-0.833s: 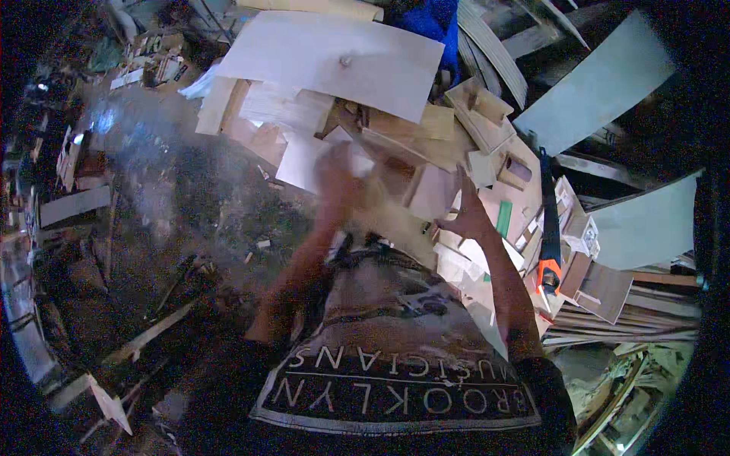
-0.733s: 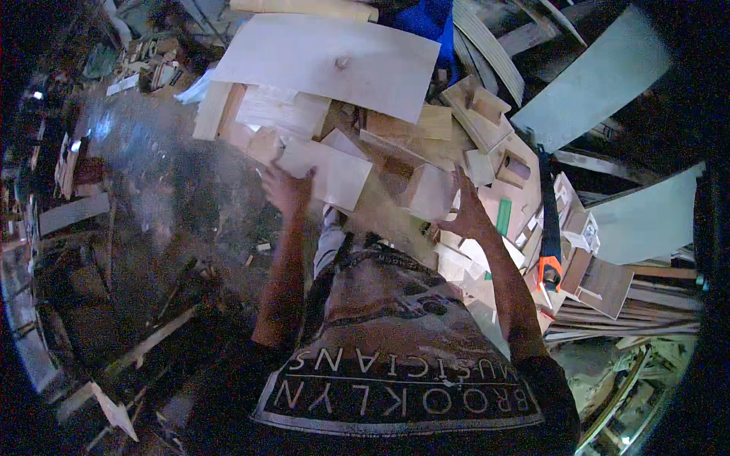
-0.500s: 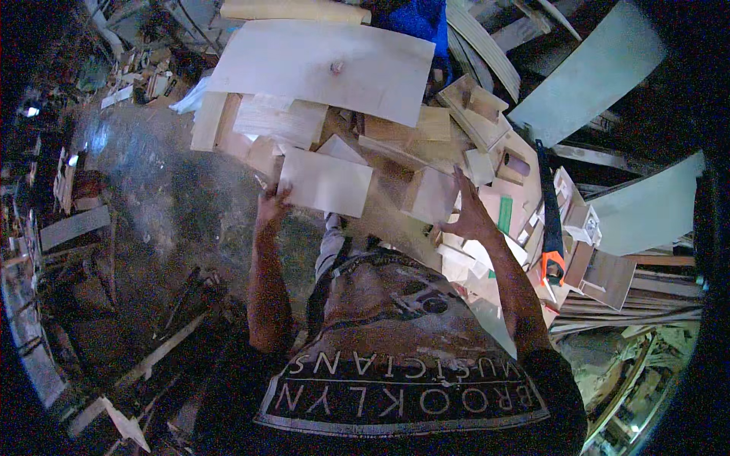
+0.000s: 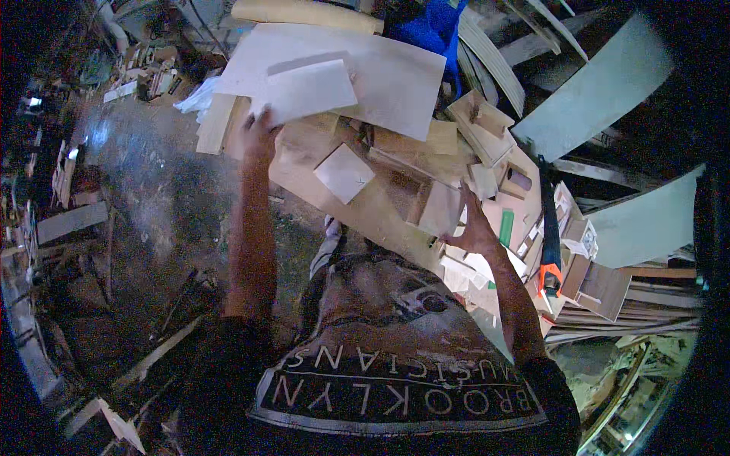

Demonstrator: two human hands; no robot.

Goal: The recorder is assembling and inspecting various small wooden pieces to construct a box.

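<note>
My left hand [image 4: 261,131] is closed on the near left edge of a white rectangular board [image 4: 315,90]. The board is tilted above a large white sheet [image 4: 399,72] at the back of the work surface. My right hand [image 4: 475,228] grips the right end of a shallow open wooden box [image 4: 439,209], thumb on the near side and fingers on the far side. Between my hands a small pale square piece [image 4: 345,173] with a pencil mark lies on the wood.
A hand saw [image 4: 550,251] with an orange and black handle lies at the right, near a green strip [image 4: 506,226] and several offcuts. Behind my right hand stands a wooden frame [image 4: 483,125]. A blue cloth [image 4: 433,34] hangs at the back. Scrap wood [image 4: 148,72] is piled far left.
My left hand has carried the white board away from me and up over the large sheet, uncovering the small square piece. My right hand has stayed at the box end.
</note>
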